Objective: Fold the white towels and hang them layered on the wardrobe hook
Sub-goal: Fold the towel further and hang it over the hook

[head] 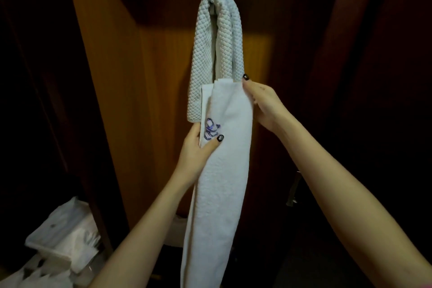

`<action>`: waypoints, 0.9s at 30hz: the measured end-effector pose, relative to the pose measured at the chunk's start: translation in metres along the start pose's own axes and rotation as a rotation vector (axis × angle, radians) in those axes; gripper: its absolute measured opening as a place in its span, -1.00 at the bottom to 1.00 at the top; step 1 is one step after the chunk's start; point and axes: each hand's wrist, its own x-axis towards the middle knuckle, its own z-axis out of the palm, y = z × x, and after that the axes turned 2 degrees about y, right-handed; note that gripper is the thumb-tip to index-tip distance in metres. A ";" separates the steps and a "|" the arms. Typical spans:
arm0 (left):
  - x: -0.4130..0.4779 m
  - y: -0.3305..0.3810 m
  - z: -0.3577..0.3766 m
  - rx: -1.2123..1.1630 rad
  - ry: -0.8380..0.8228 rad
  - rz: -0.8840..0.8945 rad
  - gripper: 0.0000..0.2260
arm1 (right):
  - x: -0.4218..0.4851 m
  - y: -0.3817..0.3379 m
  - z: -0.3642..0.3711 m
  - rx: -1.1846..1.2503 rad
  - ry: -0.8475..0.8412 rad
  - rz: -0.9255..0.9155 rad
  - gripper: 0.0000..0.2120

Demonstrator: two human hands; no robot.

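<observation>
A textured white towel [219,37] hangs draped over the wardrobe hook, which it hides, against the wooden back panel. In front of it I hold a long folded smooth white towel [224,170] with a blue embroidered mark near its top. It hangs down below the frame's bottom edge. My left hand [198,152] grips its left edge, thumb laid across the front by the mark. My right hand [261,103] pinches its top right corner, just below the hanging towel's right end.
The wooden wardrobe panel [145,100] stands behind the towels, with dark sides left and right. Plastic bags with white items [63,238] lie at the lower left. A metal fitting [293,192] shows at the right, beside my right forearm.
</observation>
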 end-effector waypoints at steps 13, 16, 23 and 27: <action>0.033 0.030 -0.015 -0.290 0.151 -0.329 -0.91 | -0.052 0.061 0.019 0.082 -0.111 0.069 -0.84; 0.023 0.025 -0.021 -0.227 0.139 -0.295 -0.85 | -0.048 0.061 0.022 0.097 -0.085 0.069 -0.88; -0.019 -0.006 -0.031 -0.006 0.138 -0.182 -0.87 | -0.039 0.055 0.012 0.261 -0.059 0.130 -0.86; -0.017 -0.004 -0.034 0.008 0.081 -0.085 -0.84 | -0.041 0.051 0.010 0.326 -0.078 0.147 -0.86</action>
